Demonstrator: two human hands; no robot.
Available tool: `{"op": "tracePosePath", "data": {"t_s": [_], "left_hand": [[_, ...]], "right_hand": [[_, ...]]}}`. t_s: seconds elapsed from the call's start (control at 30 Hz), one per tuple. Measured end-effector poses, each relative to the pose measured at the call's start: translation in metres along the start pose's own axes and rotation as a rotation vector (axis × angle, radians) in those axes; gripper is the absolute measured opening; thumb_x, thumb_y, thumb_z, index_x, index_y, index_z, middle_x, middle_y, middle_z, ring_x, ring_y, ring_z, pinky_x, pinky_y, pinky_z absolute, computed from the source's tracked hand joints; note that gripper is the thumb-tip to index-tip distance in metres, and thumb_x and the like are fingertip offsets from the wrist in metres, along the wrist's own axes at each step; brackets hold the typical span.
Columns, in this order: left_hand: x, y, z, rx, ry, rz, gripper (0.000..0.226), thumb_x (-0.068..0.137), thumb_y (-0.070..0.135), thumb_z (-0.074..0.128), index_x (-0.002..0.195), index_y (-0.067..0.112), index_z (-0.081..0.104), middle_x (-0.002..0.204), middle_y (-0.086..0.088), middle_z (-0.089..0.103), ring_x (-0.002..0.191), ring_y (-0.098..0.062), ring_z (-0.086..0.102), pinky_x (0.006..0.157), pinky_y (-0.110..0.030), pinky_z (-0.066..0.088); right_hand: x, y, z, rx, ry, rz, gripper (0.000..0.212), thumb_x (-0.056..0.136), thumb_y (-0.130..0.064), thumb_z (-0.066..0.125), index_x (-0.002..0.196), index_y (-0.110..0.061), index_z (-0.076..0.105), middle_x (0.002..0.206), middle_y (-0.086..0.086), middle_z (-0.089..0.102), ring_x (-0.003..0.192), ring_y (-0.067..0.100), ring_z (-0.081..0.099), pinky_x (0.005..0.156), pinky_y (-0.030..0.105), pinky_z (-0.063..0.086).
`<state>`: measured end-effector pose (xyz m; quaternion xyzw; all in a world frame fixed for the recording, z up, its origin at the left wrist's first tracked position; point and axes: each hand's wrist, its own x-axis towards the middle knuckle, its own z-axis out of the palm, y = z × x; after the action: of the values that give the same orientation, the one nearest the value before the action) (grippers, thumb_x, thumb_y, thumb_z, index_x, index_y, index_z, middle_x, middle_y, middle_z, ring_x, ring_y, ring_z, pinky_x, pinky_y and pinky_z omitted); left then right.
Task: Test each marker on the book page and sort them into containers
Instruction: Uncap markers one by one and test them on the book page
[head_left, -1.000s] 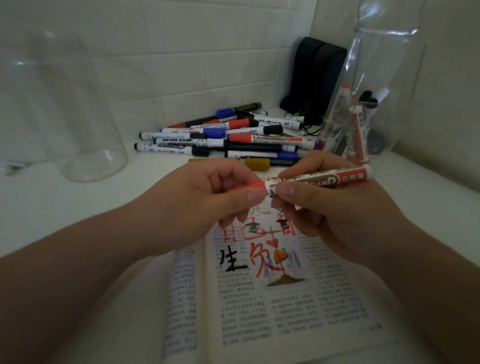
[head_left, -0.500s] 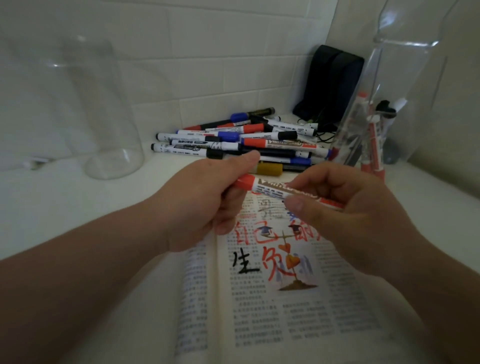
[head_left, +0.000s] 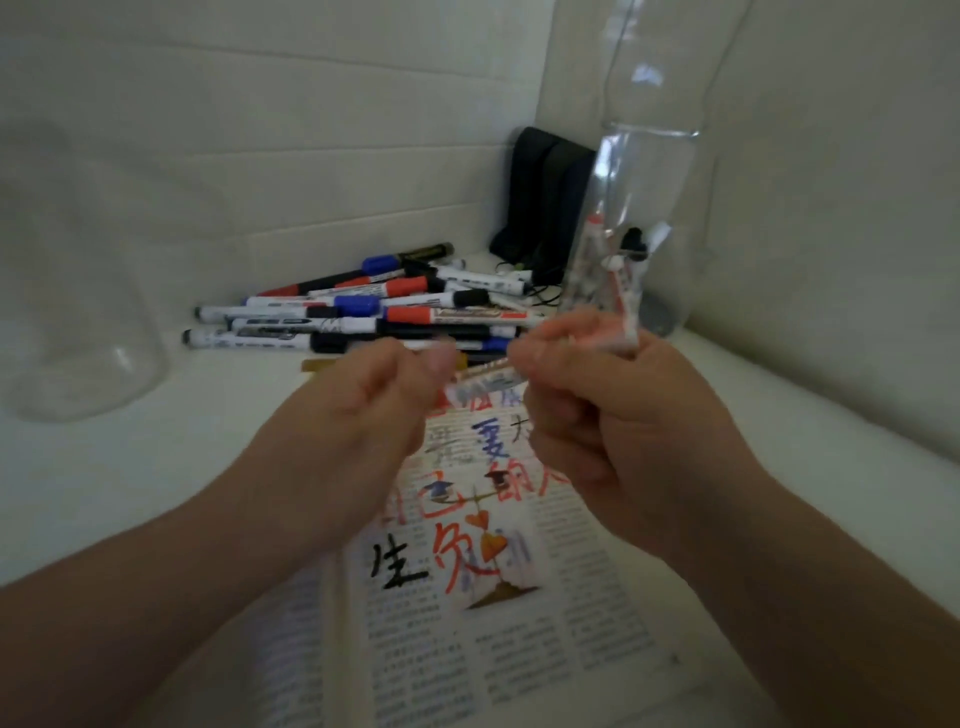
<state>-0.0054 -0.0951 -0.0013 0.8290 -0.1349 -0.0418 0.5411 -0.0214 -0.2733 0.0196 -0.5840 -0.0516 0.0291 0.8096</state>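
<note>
My right hand (head_left: 613, 431) grips a red-and-white marker (head_left: 602, 335), blurred by motion, its far end pointing up to the right. My left hand (head_left: 363, 415) is curled beside it with the thumb pressed on the fingers; the red cap is hidden inside. Both hands hover over the open book (head_left: 493, 623), whose page carries red, blue and black test strokes. A pile of several markers (head_left: 363, 312) lies behind the book. A tall clear container (head_left: 649, 182) at the right holds a few markers (head_left: 615, 280). Another clear container (head_left: 78, 338) stands at the left.
A black pouch-like object (head_left: 545, 197) leans in the corner behind the tall container, with a thin cable near it. White tiled walls close off the back and the right side. The white tabletop (head_left: 208, 441) stretches between the left container and the book.
My hands have drawn apart: the marker body went right and tilted upward in my right hand, and my left hand came away closed. The view moved nearer and blurred.
</note>
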Motion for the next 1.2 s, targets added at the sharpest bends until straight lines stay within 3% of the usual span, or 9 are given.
{"op": "tracePosePath", "data": {"t_s": [0.13, 0.27, 0.43, 0.6, 0.77, 0.9, 1.0, 1.1, 1.2], "left_hand": [[-0.001, 0.000, 0.019, 0.127, -0.134, -0.065, 0.038, 0.075, 0.076, 0.036, 0.101, 0.050, 0.039, 0.082, 0.013, 0.074, 0.066, -0.007, 0.072, 0.065, -0.040, 0.061], [-0.002, -0.004, 0.015, 0.229, -0.051, -0.058, 0.042, 0.070, 0.078, 0.038, 0.104, 0.054, 0.035, 0.081, 0.014, 0.068, 0.065, -0.003, 0.068, 0.063, -0.035, 0.058], [-0.001, -0.009, 0.017, 0.348, -0.007, -0.011, 0.023, 0.085, 0.063, 0.051, 0.088, 0.040, 0.053, 0.080, 0.026, 0.061, 0.066, 0.003, 0.059, 0.054, -0.019, 0.043], [-0.001, -0.011, 0.014, 0.328, 0.025, 0.005, 0.031, 0.089, 0.053, 0.058, 0.072, 0.028, 0.061, 0.076, 0.025, 0.063, 0.067, 0.002, 0.059, 0.051, -0.015, 0.040], [-0.004, -0.014, 0.009, 0.370, 0.063, 0.070, 0.030, 0.089, 0.053, 0.057, 0.072, 0.029, 0.059, 0.074, 0.018, 0.063, 0.068, 0.001, 0.058, 0.052, -0.016, 0.042], [0.005, -0.020, -0.008, 0.794, 0.161, 0.430, 0.013, 0.089, 0.046, 0.050, 0.084, 0.036, 0.057, 0.087, 0.018, 0.054, 0.082, -0.004, 0.049, 0.071, -0.021, 0.044], [0.014, -0.028, -0.022, 0.853, 0.172, 0.351, 0.023, 0.089, 0.049, 0.044, 0.099, 0.035, 0.059, 0.103, 0.014, 0.053, 0.097, -0.009, 0.047, 0.085, -0.029, 0.043], [0.017, -0.037, -0.023, 0.869, 0.149, 0.299, 0.018, 0.094, 0.048, 0.044, 0.101, 0.036, 0.054, 0.104, 0.015, 0.049, 0.098, -0.008, 0.044, 0.086, -0.026, 0.039], [0.015, -0.039, -0.014, 0.879, 0.131, 0.322, 0.012, 0.093, 0.043, 0.048, 0.093, 0.033, 0.056, 0.095, 0.013, 0.047, 0.089, -0.009, 0.042, 0.078, -0.024, 0.032]], "right_hand": [[0.002, -0.008, -0.009, -0.398, 0.162, -0.297, 0.006, 0.086, -0.007, 0.072, 0.092, -0.006, 0.070, 0.054, -0.007, 0.059, 0.041, 0.004, 0.050, 0.042, 0.017, 0.040], [0.003, -0.012, -0.008, -0.535, 0.261, -0.531, 0.010, 0.089, -0.012, 0.071, 0.098, -0.014, 0.072, 0.065, -0.005, 0.070, 0.049, 0.005, 0.061, 0.048, 0.014, 0.046], [0.012, -0.023, -0.023, -0.665, 0.536, -0.895, 0.014, 0.093, -0.012, 0.070, 0.104, -0.020, 0.070, 0.079, 0.005, 0.070, 0.060, 0.023, 0.066, 0.051, 0.033, 0.055], [0.037, -0.038, -0.054, -0.822, 0.790, -0.735, 0.023, 0.090, -0.028, 0.070, 0.113, -0.026, 0.068, 0.090, -0.006, 0.074, 0.075, 0.017, 0.071, 0.071, 0.042, 0.060], [0.049, -0.026, -0.071, -0.801, 0.603, -0.585, 0.060, 0.093, -0.021, 0.068, 0.147, -0.019, 0.039, 0.105, -0.005, 0.070, 0.092, 0.015, 0.070, 0.083, 0.029, 0.058], [0.047, -0.010, -0.062, -0.777, 0.534, -0.683, 0.044, 0.091, -0.007, 0.069, 0.129, -0.016, 0.051, 0.098, -0.002, 0.066, 0.079, 0.006, 0.063, 0.068, 0.022, 0.053], [0.041, 0.009, -0.045, -0.998, 0.321, -0.582, 0.025, 0.090, -0.013, 0.069, 0.109, -0.026, 0.061, 0.096, -0.010, 0.064, 0.076, 0.006, 0.061, 0.063, 0.023, 0.056], [0.041, 0.031, -0.026, -1.345, -0.054, -0.336, 0.036, 0.091, -0.032, 0.067, 0.123, -0.043, 0.054, 0.125, -0.027, 0.050, 0.110, -0.010, 0.047, 0.096, 0.019, 0.044], [0.051, 0.048, -0.017, -1.485, -0.271, -0.280, 0.057, 0.095, -0.044, 0.060, 0.146, -0.048, 0.035, 0.157, -0.022, 0.024, 0.146, 0.001, 0.013, 0.122, 0.030, 0.013]]}}
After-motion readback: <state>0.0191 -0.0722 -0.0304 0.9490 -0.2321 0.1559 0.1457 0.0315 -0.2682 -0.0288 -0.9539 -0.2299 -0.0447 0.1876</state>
